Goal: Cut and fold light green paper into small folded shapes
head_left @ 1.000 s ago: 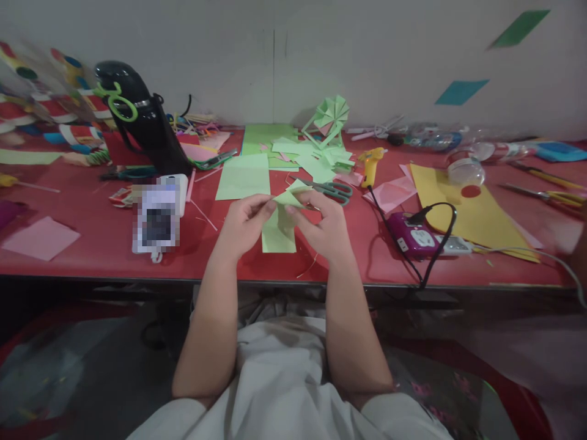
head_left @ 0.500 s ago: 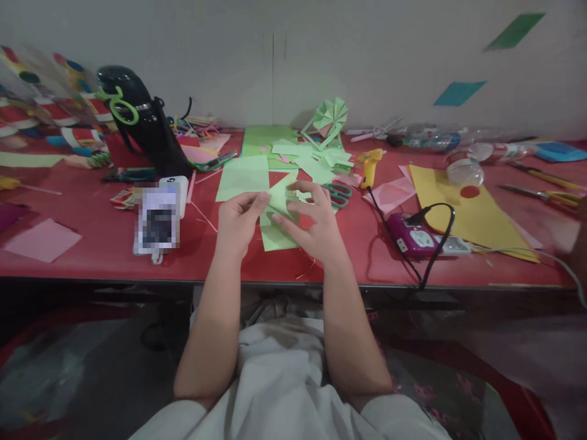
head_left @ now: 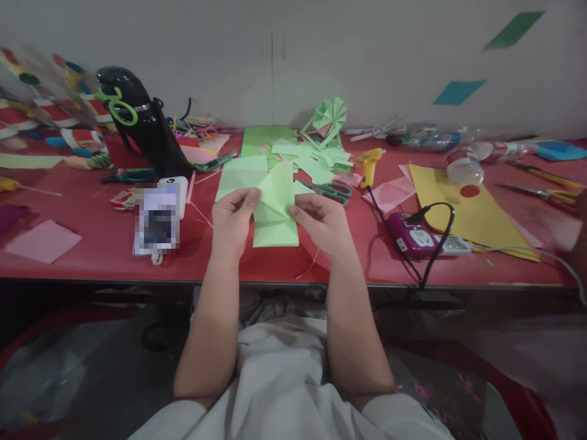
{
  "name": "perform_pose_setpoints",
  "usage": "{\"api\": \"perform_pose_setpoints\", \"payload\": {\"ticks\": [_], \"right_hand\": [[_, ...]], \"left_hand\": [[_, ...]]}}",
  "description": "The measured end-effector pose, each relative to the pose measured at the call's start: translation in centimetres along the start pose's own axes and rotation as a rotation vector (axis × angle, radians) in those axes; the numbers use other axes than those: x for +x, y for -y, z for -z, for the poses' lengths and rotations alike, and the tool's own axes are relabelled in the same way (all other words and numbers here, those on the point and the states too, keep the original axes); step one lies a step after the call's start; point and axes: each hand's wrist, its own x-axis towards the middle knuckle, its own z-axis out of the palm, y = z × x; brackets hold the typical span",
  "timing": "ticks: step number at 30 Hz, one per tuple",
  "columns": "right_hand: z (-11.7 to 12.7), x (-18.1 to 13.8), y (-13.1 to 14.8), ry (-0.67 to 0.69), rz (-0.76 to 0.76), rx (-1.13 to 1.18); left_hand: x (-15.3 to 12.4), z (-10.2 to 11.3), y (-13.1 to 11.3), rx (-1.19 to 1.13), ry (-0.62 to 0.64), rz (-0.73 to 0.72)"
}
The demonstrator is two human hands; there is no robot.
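Note:
Between my hands is a light green sheet of paper [head_left: 276, 227], its upper part folded over at a slant to a point. My left hand [head_left: 233, 221] pinches the paper's left edge between thumb and fingers. On the right edge, my right hand [head_left: 322, 221] grips the fold with thumb and fingertips. Another light green sheet [head_left: 242, 171] lies flat behind my left hand. Dark-handled scissors [head_left: 337, 192] rest just beyond my right hand. Green paper scraps [head_left: 316, 162] and a folded green paper model [head_left: 331, 119] are farther back.
A yellow glue gun [head_left: 370, 165] stands right of the scissors, its black cord running to a purple power strip [head_left: 413, 237]. Yellow paper [head_left: 452, 211] lies at the right. To the left are a phone [head_left: 158, 223], a black bottle [head_left: 142, 122] and pink paper [head_left: 43, 240].
My right hand's spread fingers have closed on the green paper's right edge. The folded part now stands up more, and more of the scissors shows.

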Motion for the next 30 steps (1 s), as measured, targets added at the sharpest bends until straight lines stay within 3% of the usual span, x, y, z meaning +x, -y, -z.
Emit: {"api": "perform_pose_setpoints", "payload": {"ticks": [5, 11, 14, 17, 22, 25, 30], "right_hand": [[0.0, 0.2, 0.0, -0.04, 0.057, -0.088], [-0.2, 0.3, -0.3, 0.025, -0.009, -0.06], [-0.3, 0.4, -0.3, 0.039, -0.03, -0.051], [-0.1, 0.4, -0.4, 0.026, -0.028, -0.062], [0.2, 0.3, -0.2, 0.044, 0.051, -0.202], [0.2, 0.0, 0.2, 0.068, 0.098, -0.282], [-0.1, -0.3, 0.6, 0.117, 0.135, -0.361]], "left_hand": [[0.2, 0.4, 0.2, 0.052, 0.091, 0.043], [0.4, 0.4, 0.3, 0.215, -0.043, -0.073], [0.5, 0.5, 0.3, 0.229, -0.043, -0.074], [0.6, 0.6, 0.1, 0.177, 0.007, -0.079], [-0.2, 0.8, -1.1, 0.127, 0.22, -0.005], [-0.7, 0.7, -1.8, 0.261, 0.267, -0.016], [-1.2, 0.4, -2.7, 0.551, 0.208, -0.176]]}}
